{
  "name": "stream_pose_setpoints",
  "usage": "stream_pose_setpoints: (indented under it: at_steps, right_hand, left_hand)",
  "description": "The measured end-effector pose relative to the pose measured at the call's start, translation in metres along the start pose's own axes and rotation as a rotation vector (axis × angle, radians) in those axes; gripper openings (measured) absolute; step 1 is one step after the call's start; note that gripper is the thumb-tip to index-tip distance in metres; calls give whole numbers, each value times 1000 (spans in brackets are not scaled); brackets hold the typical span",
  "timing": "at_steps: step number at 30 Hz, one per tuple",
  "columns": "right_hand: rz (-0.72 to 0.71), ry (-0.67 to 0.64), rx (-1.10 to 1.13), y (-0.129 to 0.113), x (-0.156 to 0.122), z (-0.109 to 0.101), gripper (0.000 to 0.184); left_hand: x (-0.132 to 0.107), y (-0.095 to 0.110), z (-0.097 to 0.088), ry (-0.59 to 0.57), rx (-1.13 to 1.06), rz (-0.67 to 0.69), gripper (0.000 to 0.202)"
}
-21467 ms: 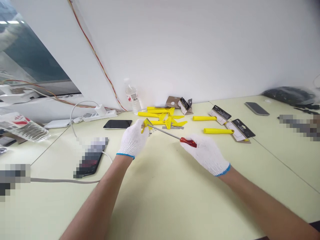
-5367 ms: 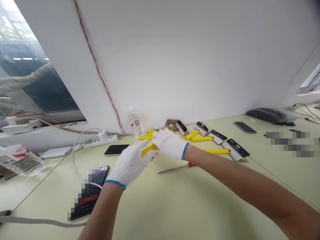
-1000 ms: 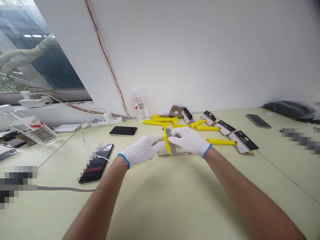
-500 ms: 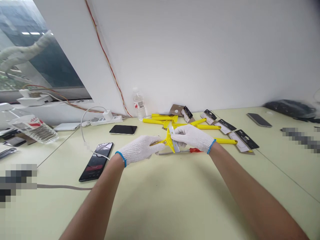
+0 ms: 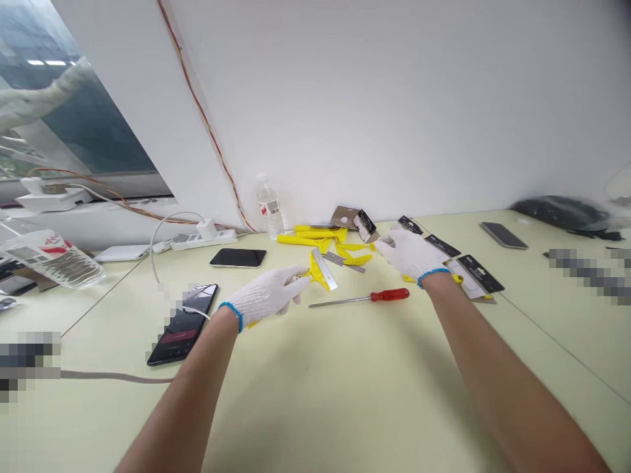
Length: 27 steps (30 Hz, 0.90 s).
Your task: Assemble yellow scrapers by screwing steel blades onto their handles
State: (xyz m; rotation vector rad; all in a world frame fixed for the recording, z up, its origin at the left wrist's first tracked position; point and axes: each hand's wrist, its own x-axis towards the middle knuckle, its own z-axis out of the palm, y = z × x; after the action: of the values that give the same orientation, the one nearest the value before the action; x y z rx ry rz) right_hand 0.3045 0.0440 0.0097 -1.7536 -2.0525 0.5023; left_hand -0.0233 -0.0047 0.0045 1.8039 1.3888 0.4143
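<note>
My left hand (image 5: pixel 269 290), in a white knit glove, is closed around the handle of a yellow scraper (image 5: pixel 319 270). Its head, with a metal strip along it, points right. To the right, my gloved right hand (image 5: pixel 408 253) is over the yellow scraper parts, fingers stretched towards the pile and apparently holding nothing. It partly hides the handles and cards beneath it. Loose metal blades (image 5: pixel 345 260) and a yellow head piece (image 5: pixel 355 252) lie between the hands. A screwdriver (image 5: pixel 390 295) with a red handle lies in front of them.
Yellow scrapers (image 5: pixel 302 239) and a cardboard package (image 5: pixel 365 226) lie near the wall. Black-and-white cards (image 5: pixel 477 274) are at right. A water bottle (image 5: pixel 270 209), a black phone (image 5: pixel 238 257), a larger phone (image 5: pixel 183 332) and a power strip (image 5: pixel 207 239) stand or lie to the left.
My right hand has left the metal strip on the scraper and moved right and back over the pile. My left hand keeps the scraper, now slightly further left, uncovering the screwdriver and blades.
</note>
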Motion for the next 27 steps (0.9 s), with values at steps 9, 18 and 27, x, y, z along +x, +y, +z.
stream_pose_setpoints:
  at_steps: [9,18,27]
  right_hand:
    - [-16,-167,-237,1,54,31,43]
    - [-38,-289,-227,15,96,31,49]
    - [5,-188,23,9,39,7,37]
  left_hand:
    - [-1,4,-2,-26,34,-20,40]
    - [1,8,-2,-38,51,-17,41]
    - [3,9,-2,-26,45,-4,53]
